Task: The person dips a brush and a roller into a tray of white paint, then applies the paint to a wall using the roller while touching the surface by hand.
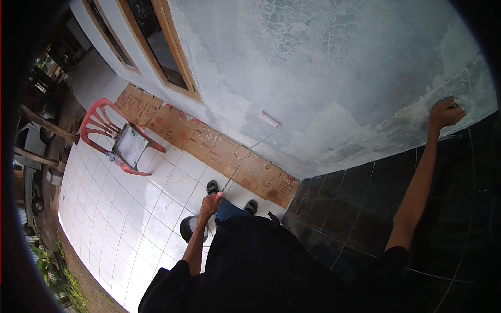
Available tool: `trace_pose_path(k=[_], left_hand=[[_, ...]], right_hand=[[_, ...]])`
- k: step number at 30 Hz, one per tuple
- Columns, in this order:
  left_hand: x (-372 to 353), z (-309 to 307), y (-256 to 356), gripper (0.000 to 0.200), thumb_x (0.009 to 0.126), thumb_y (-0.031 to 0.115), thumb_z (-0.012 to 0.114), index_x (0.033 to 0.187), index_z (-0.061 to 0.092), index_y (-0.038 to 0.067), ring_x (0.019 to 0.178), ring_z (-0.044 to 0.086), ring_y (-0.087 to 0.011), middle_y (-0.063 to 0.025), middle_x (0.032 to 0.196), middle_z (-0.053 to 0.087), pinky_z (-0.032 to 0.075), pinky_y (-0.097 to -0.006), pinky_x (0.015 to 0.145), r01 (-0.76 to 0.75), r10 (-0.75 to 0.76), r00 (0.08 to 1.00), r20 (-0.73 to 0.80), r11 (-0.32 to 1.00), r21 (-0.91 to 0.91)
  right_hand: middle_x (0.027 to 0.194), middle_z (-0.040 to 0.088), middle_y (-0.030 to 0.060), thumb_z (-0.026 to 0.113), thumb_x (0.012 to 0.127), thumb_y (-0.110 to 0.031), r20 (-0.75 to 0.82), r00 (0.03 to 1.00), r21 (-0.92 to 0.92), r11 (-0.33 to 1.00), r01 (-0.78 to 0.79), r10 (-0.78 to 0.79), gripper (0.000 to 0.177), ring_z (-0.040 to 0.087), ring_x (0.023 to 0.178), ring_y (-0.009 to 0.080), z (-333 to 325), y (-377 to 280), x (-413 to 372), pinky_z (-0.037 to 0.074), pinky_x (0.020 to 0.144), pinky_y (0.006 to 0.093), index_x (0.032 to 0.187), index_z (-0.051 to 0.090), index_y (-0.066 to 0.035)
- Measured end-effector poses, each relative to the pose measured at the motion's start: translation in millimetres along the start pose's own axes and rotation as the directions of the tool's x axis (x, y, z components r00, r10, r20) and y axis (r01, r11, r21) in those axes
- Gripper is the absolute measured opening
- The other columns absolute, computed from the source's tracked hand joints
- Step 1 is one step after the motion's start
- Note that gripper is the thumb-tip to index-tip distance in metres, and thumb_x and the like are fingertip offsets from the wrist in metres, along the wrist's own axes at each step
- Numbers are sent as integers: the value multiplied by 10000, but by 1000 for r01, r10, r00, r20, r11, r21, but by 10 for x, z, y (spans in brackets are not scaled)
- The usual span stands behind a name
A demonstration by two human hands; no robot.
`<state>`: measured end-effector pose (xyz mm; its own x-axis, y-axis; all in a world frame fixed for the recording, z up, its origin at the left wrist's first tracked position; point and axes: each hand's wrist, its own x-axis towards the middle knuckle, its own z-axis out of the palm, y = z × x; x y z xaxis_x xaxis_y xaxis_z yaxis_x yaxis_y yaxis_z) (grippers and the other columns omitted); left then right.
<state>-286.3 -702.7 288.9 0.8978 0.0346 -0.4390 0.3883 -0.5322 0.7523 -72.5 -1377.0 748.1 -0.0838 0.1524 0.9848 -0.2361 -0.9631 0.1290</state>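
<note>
My left hand (209, 206) is closed around the handle of a long-necked paint roller (268, 119). Its metal rod slants up over the floor, and the white roller head overlaps the wall in this view. Out to the far right, my right hand (446, 113) is a closed fist held at the lower wall (360, 94), just above the dark tiles. A bit of something whitish shows by its fingers, but I cannot tell what it is. The wall is grey-white with patchy, cracked paint.
Flattened cardboard (209, 146) lies along the wall's foot. A red plastic chair (99, 117) holds a paint tray (130, 146). Beside my left forearm stands a dark bucket (186, 228). White tiles (125, 208) cover the floor; black tiles (334, 208) lie to the right.
</note>
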Motion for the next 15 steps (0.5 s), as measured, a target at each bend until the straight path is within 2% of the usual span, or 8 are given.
trace_pose_path(k=[5,8,10,13,14,15], left_hand=[[97,26,24,578,900,508,474,611,552,14,431,467,-112,-27,477,475,382,-298,433,22,-25,1000,18,992,128],[-59,-12,249,575,909,503,462,623,567,16,430,475,-122,-37,483,481,398,-309,433,-32,28,999,36,994,107],[-229,-9,487,569,922,491,445,647,580,12,427,472,-132,-42,497,494,395,-312,435,92,-86,989,117,995,-39],[-439,-8,663,559,933,471,435,662,583,6,448,479,-129,-43,507,505,391,-308,451,84,-76,990,117,994,-69],[-501,-19,684,548,935,465,438,668,578,7,476,485,-114,-35,513,502,392,-284,467,16,-14,996,84,1000,-20],[-564,-35,716,548,935,465,438,668,578,7,476,485,-114,-35,513,502,392,-284,467,19,-17,996,88,1000,-17]], right_hand=[[748,456,168,537,884,-280,2,1000,12,1000,-3,3,338,489,676,342,3,36,3,371,563,471,747,452,17],[752,455,164,536,884,-283,2,1000,-13,1000,0,0,341,491,669,342,-17,5,-18,373,567,469,747,451,18],[757,451,156,526,890,-291,2,1000,8,1000,-13,13,345,494,661,334,-39,-33,14,380,562,462,744,450,12],[764,453,154,521,891,-302,2,999,15,999,-35,35,349,498,666,329,-17,2,-7,387,566,461,748,455,9],[764,453,154,521,891,-302,7,999,12,999,-35,35,349,498,666,329,-18,11,-15,387,566,461,748,455,9],[768,456,156,522,889,-306,10,999,14,999,-40,40,350,501,670,328,-16,17,-12,390,570,461,750,458,9]])
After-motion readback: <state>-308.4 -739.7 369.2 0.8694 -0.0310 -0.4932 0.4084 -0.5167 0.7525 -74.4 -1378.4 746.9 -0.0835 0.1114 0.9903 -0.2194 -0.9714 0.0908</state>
